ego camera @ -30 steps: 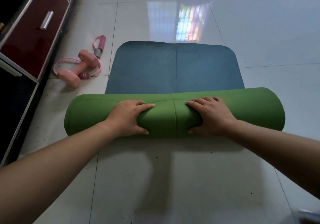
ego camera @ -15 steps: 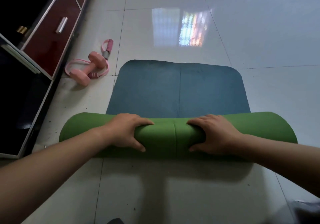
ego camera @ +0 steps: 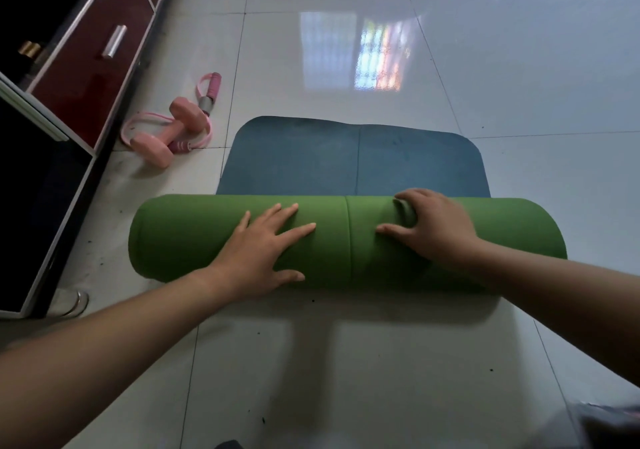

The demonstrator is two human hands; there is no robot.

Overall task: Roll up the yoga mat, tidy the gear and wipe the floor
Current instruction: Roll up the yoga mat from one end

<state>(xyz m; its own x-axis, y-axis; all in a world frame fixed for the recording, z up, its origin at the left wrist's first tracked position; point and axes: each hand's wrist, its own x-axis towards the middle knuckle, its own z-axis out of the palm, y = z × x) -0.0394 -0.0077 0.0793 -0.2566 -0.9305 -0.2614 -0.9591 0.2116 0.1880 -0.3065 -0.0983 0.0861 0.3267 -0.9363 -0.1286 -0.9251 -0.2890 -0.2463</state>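
Yoga mat (ego camera: 194,237) mostly rolled, lying across the floor (ego camera: 346,379) — short blue end left flat.
Left hand (ego camera: 263,244) flat on the roll, fingers spread; right hand (ego camera: 433,230) blurry, fingers maybe curled over the top. Next: push forward evenly, tuck the end. Pink gear (ego camera: 162,143) untouched by the cabinet (ego camera: 86,77). Far side of the roll hidden.

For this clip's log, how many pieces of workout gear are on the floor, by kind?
Yoga mat: 1, partly rolled
Dumbbell: 1, pink
Skipping rope: 1, pink, with two grips showing
Total: 3
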